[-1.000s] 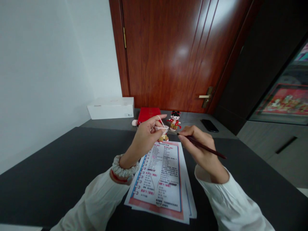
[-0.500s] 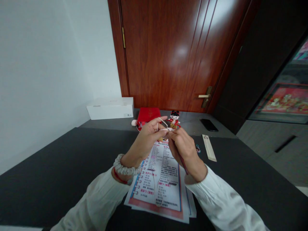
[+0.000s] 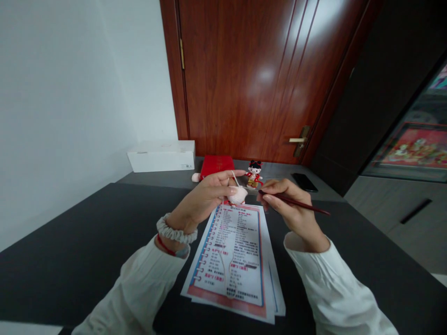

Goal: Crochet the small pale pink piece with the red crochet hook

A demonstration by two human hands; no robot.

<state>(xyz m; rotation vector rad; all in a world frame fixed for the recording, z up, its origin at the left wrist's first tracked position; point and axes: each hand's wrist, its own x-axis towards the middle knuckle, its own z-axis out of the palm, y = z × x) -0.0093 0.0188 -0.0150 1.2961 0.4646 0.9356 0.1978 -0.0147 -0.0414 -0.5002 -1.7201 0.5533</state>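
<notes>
Pinches white crocheted piece (image 3: 237,196) in left hand (image 3: 204,197); holds dark-handled hook (image 3: 314,209) in right hand (image 3: 291,211), aimed lengthwise leftward toward the piece.

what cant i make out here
Head view: fine print on the top sheet, too small, blurred.
Head view: near side of the red box, hidden by the left hand.
Head view: tip of the dark red hook at the pale piece, too tiny.
Head view: framed picture, cut by the right edge.

Can't discern the hook's (image 3: 307,206) tip, the paper's (image 3: 240,260) smallest print or, by the table's (image 3: 275,172) far edge, the red box's (image 3: 216,163) front behind the left hand (image 3: 206,194).
</notes>
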